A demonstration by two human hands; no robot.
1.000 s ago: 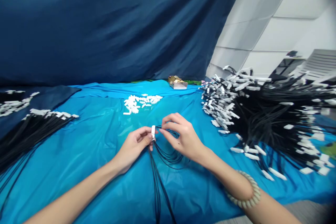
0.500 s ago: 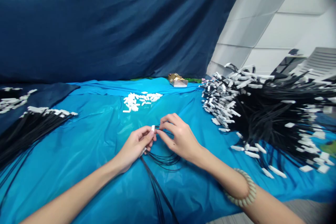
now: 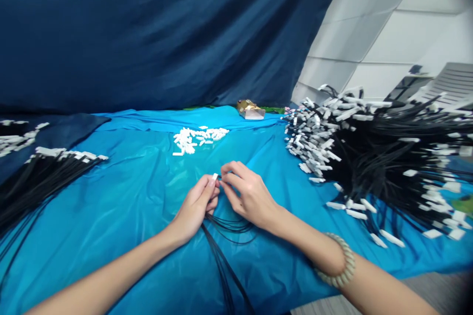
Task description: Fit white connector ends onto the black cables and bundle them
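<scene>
Between the thumb and fingers of my left hand (image 3: 197, 202) is a small white connector housing (image 3: 215, 176), held upright near the middle of the blue cover. My right hand (image 3: 249, 194) is close beside it, thumb and fingertips pinched on a thin black wire (image 3: 219, 177) at the connector's edge. How far the wire enters the housing is too small to tell. Below both hands, looped black wires (image 3: 231, 226) come out from under my left hand and trail toward the front edge. My left fingers partly hide them.
Loose white connector housings (image 3: 188, 140) lie in a pile ahead. A wire bundle with white ends (image 3: 55, 172) is at left; a large heap of black wires (image 3: 373, 157) with white connectors stands at right. A small open box (image 3: 252, 110) sits at the back, before a dark blue curtain (image 3: 148, 34).
My right hand has moved slightly left, closer to the white connector, and its fingers have drawn nearer together. The connector in my left hand has tilted a little.
</scene>
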